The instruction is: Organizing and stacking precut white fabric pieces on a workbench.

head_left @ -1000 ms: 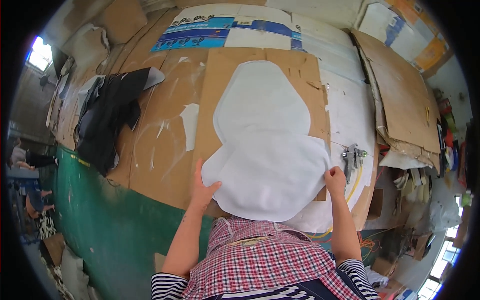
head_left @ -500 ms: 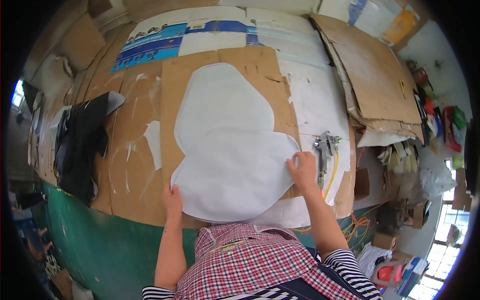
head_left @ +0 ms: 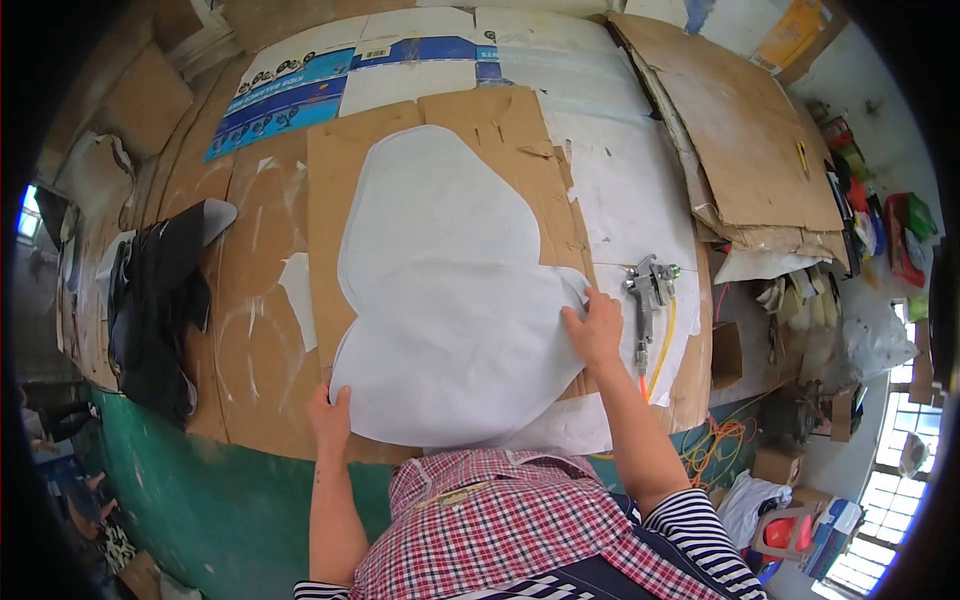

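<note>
Two white pieces of soft, cloth-like sheet with rounded outlines lie one beyond the other. The far white piece (head_left: pixel 440 205) rests flat on a brown cardboard sheet (head_left: pixel 325 190). Overlapping its near end is the near white piece (head_left: pixel 450 355), which reaches the table's front edge. My left hand (head_left: pixel 330 415) pinches the near piece at its lower left edge, thumb on top. At the upper right edge of the same piece, my right hand (head_left: pixel 597 328) grips with bent fingers, and the edge there turns up slightly. Fingertips under the sheet are hidden.
A spray gun (head_left: pixel 648 300) with a yellow hose lies right of my right hand. Dark cloth pieces (head_left: pixel 160 300) hang over the table's left side. Stacked cardboard (head_left: pixel 740 130) stands at the far right. An orange hose (head_left: pixel 725 445) is coiled on the floor.
My left hand has moved slightly left and toward me, with the near piece's left edge following. My right hand keeps its grip. The whole view has shifted a little.
</note>
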Demonstrator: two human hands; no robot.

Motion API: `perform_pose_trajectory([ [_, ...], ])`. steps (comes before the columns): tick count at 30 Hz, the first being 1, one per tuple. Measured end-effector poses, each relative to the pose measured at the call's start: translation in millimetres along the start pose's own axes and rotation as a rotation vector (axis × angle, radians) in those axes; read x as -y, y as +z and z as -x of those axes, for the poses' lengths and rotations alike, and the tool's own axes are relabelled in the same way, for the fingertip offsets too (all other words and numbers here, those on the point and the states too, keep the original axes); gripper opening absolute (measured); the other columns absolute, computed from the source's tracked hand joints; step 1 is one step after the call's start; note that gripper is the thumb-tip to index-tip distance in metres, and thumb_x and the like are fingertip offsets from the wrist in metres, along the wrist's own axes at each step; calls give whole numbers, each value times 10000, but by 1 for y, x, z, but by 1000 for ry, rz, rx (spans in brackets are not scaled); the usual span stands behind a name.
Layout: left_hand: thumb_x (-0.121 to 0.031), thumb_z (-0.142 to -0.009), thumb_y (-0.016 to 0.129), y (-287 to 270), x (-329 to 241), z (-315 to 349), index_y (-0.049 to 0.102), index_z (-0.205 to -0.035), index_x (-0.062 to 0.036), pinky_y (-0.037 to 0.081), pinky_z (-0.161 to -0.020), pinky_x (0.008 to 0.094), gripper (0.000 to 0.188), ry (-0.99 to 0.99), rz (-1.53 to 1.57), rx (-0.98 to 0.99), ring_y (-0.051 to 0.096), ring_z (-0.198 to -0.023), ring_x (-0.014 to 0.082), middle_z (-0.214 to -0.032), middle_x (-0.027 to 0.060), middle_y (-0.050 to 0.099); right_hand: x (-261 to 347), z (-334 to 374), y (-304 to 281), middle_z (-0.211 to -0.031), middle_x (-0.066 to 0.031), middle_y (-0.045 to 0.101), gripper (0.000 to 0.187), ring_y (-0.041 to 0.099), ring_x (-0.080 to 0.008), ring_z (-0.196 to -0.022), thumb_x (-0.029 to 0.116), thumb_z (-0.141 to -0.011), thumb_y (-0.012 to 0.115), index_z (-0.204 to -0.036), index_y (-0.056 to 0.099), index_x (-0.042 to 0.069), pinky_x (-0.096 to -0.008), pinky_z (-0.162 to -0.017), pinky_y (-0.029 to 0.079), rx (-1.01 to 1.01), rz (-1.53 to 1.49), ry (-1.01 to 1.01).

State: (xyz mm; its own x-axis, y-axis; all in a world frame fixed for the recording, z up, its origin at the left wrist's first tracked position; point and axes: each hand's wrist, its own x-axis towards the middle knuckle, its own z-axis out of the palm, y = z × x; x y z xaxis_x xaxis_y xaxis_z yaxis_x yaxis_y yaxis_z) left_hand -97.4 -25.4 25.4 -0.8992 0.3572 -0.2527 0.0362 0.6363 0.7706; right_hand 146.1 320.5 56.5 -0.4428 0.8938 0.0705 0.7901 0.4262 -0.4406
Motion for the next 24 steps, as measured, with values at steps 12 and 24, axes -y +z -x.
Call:
perform_pose_trajectory([
  [12, -122, -773, 581, -6, -20, 37, 589, -1020, 16, 474, -758, 380, 283, 77, -46, 484, 617, -838, 290, -897, 179, 644, -54, -32, 0, -717, -127, 613, 169, 568, -199, -650, 98, -671, 593, -802, 605, -7, -320, -618, 456, 192, -257, 205],
  [24, -86, -694, 610, 22, -34, -7, 572, -855, 35, 447, -787, 424, 204, 102, -428, 24, 570, -873, 358, -918, 213, 584, -53, -42, 0, -671, -19, 535, 163, 468, -100, -596, 117, -682, 644, -771, 584, -6, -273, -535, 386, 261, -408, 346],
])
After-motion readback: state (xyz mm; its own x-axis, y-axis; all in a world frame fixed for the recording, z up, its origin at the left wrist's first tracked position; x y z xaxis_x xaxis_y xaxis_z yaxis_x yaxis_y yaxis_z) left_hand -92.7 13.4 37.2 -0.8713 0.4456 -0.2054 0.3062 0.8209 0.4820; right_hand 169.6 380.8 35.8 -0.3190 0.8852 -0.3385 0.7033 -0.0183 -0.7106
